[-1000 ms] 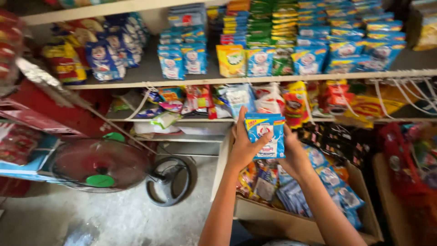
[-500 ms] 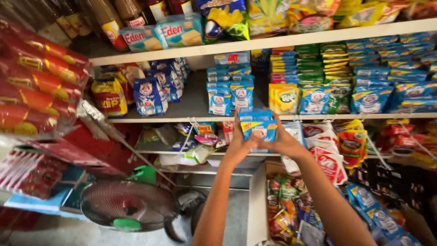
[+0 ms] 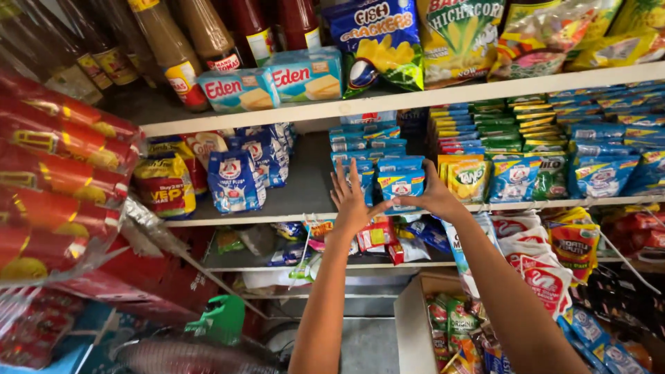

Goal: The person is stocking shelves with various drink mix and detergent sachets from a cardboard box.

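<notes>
Nearest the person, a cardboard box point(image 3: 415, 312) of mixed snack sachets is sitting low at the right, and a green fan part point(image 3: 220, 318) is showing at the lower left. Both arms are reaching upward from there to the middle shelf point(image 3: 277, 216). The left hand point(image 3: 350, 201) is spreading its fingers open, palm pressing against the left side of a blue packet point(image 3: 402, 185) with a red-and-white emblem. The right hand point(image 3: 436, 197) is gripping the same packet from the right, thumb running under its lower edge. The two hands are thus standing apart with the packet clamped between them, and the packet is standing upright at the front edge of the middle shelf, just before a stack of similar blue packets point(image 3: 367, 145). Left of it, blue-and-white pouches point(image 3: 235, 180) are leaning together beside a yellow-and-red bag point(image 3: 165, 185). Right of it, orange and green drink sachets point(image 3: 467, 176) are lining the shelf. Farther up, the top shelf is carrying two pale blue cheese boxes point(image 3: 273, 83), brown sauce bottles point(image 3: 170, 48) and a blue cracker bag point(image 3: 377, 41).
</notes>
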